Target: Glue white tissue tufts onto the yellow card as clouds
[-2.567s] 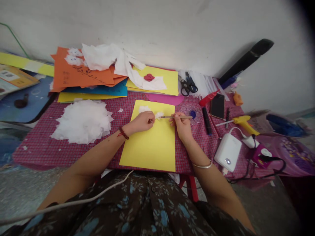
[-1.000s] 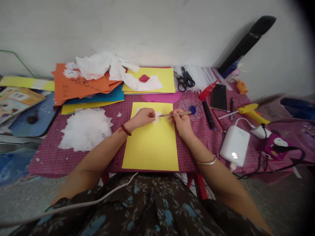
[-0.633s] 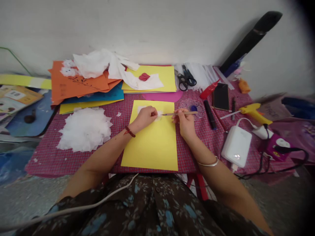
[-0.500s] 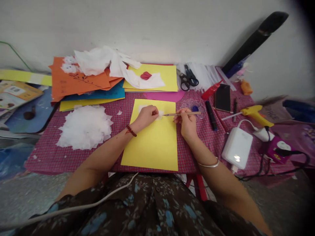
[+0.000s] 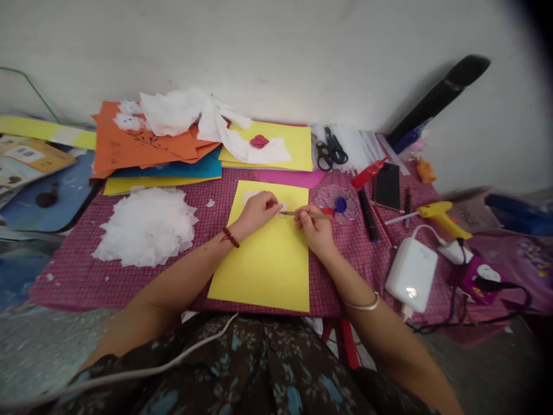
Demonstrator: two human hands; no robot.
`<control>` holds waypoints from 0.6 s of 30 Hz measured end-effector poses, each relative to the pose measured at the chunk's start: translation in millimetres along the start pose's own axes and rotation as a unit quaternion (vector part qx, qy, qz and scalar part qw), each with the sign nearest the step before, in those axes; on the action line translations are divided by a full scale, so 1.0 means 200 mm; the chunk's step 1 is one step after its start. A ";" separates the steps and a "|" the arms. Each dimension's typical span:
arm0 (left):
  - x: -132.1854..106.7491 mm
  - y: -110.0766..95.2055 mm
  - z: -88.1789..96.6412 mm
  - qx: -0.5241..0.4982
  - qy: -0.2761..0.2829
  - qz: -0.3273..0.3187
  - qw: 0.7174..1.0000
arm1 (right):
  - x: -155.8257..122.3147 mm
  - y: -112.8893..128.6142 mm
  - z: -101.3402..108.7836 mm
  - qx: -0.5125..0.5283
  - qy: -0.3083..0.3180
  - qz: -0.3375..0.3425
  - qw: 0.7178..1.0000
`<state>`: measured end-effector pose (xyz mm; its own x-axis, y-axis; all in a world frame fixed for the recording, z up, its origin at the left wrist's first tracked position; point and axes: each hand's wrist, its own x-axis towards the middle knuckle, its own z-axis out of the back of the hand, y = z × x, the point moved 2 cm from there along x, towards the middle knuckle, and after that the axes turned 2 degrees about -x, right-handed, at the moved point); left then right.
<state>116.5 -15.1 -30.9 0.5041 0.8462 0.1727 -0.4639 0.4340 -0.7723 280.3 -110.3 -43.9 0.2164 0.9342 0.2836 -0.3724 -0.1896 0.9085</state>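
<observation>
A yellow sheet of paper [image 5: 263, 265] lies in front of me, with white paper pieces [image 5: 252, 197] near its top edge. Over that upper part my left hand [image 5: 258, 212] is closed, its fingertips pinching a small white paper piece [image 5: 282, 207]. My right hand [image 5: 318, 233] grips a thin brown pencil [image 5: 320, 216], held nearly level. The pencil's tip points left and meets the small white piece at the left fingertips. A big pile of white paper squares [image 5: 147, 227] rests to the left of the sheet.
Behind are orange sheets [image 5: 164, 147], crumpled white tissue [image 5: 173, 112], a red folded paper shape [image 5: 259, 141] and black scissors [image 5: 330, 151]. Rightward lie a clear dish [image 5: 352, 202] with blue and red, a black marker [image 5: 368, 216], a phone [image 5: 387, 185], a power bank [image 5: 412, 274] and a yellow glue gun [image 5: 438, 214].
My right hand has moved left with the pencil, bringing its tip onto the white piece at my left fingertips. The dish's blue and red spots show more. The view has shifted slightly.
</observation>
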 end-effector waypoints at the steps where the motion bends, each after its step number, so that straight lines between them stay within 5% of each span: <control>1: 0.00 0.00 0.01 0.004 -0.008 -0.006 1.000 | -0.01 0.01 0.00 -0.037 0.012 0.021 0.999; 6: -0.02 0.01 0.01 0.022 -0.022 -0.023 0.999 | -0.07 0.08 -0.01 -0.251 0.098 0.133 0.954; 11: -0.02 0.02 0.01 -0.004 -0.009 -0.019 1.000 | -0.09 0.12 -0.03 -0.372 0.144 0.172 0.901; 18: -0.05 0.04 0.01 -0.034 0.030 -0.025 0.999 | -0.07 0.12 0.00 -0.278 0.115 0.141 0.943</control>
<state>105.9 -19.1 -37.3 0.5695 0.8029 0.1760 -0.3881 0.4514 -0.8035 267.3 -128.2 -26.1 -0.1386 0.9235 0.3576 -0.8155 -0.3113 0.4880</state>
